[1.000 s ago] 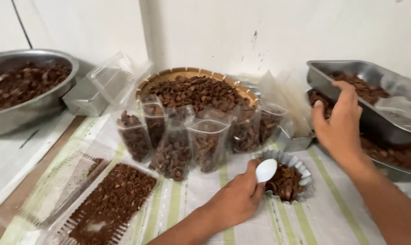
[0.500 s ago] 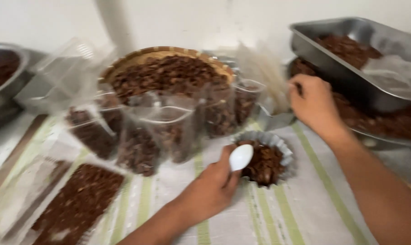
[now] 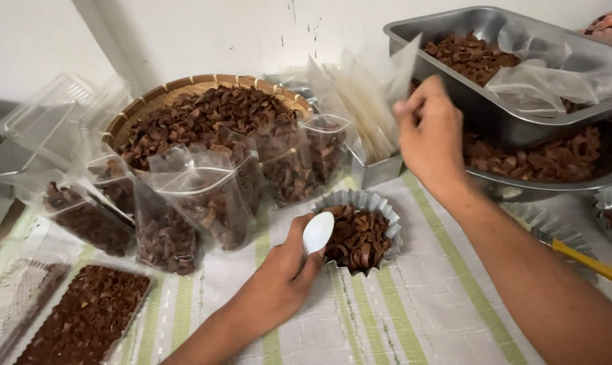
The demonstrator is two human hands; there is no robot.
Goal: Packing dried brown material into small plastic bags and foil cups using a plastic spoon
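Note:
My left hand [image 3: 283,276] grips a white plastic spoon [image 3: 317,232] right beside a small fluted metal cup [image 3: 389,223] full of brown chips. My right hand [image 3: 429,138] is raised above the cloth, fingers pinching an empty clear pouch [image 3: 404,64] from a stack standing in a small metal box [image 3: 375,169]. Behind the cup, several clear standing pouches [image 3: 191,209] hold brown chips. They lean against a round woven basket [image 3: 150,103] heaped with the same chips.
Two stacked metal trays of chips [image 3: 522,122] sit at the right, with a crumpled plastic bag [image 3: 549,81] in the top one. A flat clear tray of chips [image 3: 86,318] lies at the front left. Open clear plastic boxes [image 3: 56,122] stand at the left. A yellow-handled tool [image 3: 586,262] lies at the right.
My right hand has risen from the pouch stack, lifting one empty pouch. My left hand stays at the cup with the spoon. The view has shifted right and closer.

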